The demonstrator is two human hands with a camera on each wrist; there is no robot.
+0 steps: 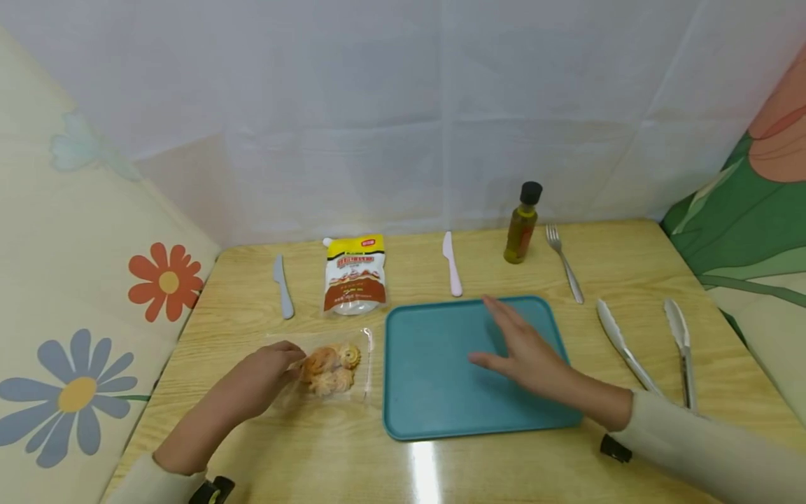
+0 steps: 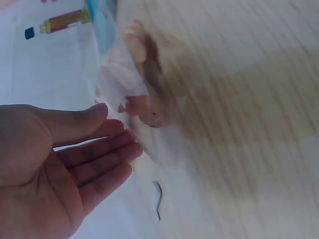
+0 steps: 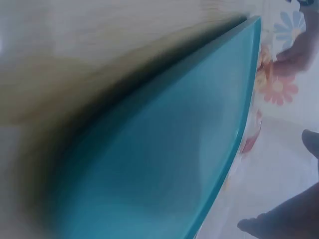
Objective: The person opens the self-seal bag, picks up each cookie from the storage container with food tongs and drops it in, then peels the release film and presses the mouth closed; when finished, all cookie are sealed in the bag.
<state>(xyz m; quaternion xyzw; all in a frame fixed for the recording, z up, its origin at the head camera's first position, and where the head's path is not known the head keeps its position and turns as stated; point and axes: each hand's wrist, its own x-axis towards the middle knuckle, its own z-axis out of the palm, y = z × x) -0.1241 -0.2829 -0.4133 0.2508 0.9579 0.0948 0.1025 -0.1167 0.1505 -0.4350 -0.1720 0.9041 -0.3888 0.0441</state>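
Note:
A clear plastic pack of baked pastries (image 1: 330, 367) lies left of a teal tray (image 1: 434, 371). My left hand (image 1: 271, 378) is at the pack's left side. In the left wrist view, the fingers (image 2: 102, 169) are nearly straight, with their tips right at the clear plastic edge and the thumb apart from them. Over the right part of the tray hovers my right hand (image 1: 525, 353), fingers extended and thumb spread, holding nothing. The right wrist view shows the tray (image 3: 164, 134) close up, with parts of the right hand (image 3: 289, 214) at the edge.
Behind the pack lie a grey knife (image 1: 283, 287) and a yellow, white and brown spouted pouch (image 1: 355, 274). A pink knife (image 1: 452, 266), an oil bottle (image 1: 520, 227) and a fork (image 1: 565, 266) are along the back. Metal tongs (image 1: 683, 350) lie spread at the right.

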